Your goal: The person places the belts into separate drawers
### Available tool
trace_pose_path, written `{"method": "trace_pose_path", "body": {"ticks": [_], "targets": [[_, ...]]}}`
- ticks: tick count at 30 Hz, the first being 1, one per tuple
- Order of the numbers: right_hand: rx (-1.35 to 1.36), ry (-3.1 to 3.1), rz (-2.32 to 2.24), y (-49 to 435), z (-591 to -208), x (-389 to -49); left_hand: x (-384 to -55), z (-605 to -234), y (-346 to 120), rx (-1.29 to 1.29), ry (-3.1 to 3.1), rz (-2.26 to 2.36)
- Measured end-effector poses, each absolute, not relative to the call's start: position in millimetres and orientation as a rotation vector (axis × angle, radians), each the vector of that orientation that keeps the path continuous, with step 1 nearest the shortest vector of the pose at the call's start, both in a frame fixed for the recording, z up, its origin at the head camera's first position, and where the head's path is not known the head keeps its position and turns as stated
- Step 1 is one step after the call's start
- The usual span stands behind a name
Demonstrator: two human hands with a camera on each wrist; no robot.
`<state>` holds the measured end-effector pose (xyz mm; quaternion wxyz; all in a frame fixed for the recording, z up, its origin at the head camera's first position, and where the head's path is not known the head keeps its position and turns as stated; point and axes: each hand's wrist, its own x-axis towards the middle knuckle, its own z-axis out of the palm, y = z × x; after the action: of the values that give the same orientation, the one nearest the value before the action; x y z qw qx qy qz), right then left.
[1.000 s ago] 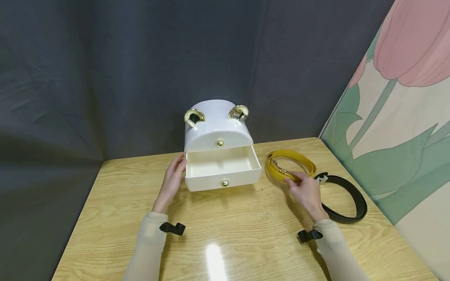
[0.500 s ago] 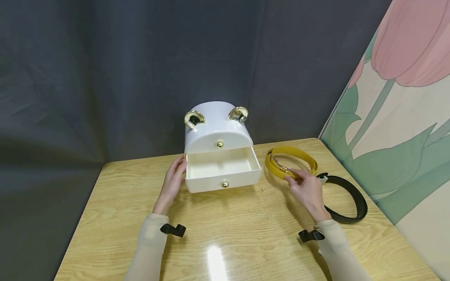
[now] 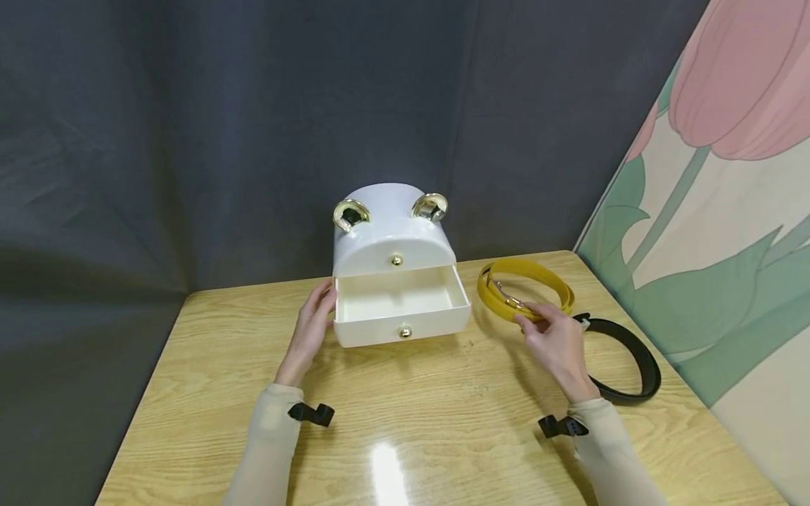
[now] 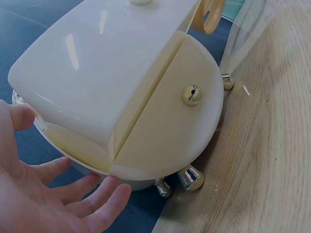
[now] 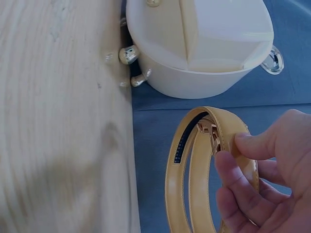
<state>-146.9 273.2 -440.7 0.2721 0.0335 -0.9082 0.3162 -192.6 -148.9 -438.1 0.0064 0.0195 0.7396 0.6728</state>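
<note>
Touching one box (image 3: pixel 405 235), the left hand (image 3: pixel 308 327) is relaxed; the right (image 3: pixel 558 346) pinches one yellow belt (image 3: pixel 524 267) of two.

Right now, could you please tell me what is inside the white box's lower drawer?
The pulled-out part of the lower drawer shows only its bare interior; the rear is hidden under the upper section.

Yellow belt (image 3: pixel 496 302), white-and-gold box (image 3: pixel 395 242)

Yellow belt (image 3: pixel 491 299) slightly higher now in right grip (image 3: pixel 557 343).
</note>
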Motion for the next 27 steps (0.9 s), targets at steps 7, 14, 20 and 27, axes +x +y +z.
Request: {"method": "trace_pose_path", "body": {"ticks": [7, 14, 20, 27], "targets": [[0.098, -2.411, 0.884, 273.1, -433.6, -144.9, -190.0, -436.7, -149.1, 0.058, 2.33, 2.086], [0.116, -2.389, 0.872, 272.7, -427.8, -143.4, -191.5, -436.5, -148.8, 0.065, 2.324, 2.093], [0.115, -2.375, 0.872, 272.2, -422.6, -140.7, -191.0, -434.3, -148.8, 0.073, 2.334, 2.091], [0.109, -2.369, 0.868, 272.6, -420.0, -134.1, -191.1, -434.8, -148.2, 0.069, 2.338, 2.078]]}}
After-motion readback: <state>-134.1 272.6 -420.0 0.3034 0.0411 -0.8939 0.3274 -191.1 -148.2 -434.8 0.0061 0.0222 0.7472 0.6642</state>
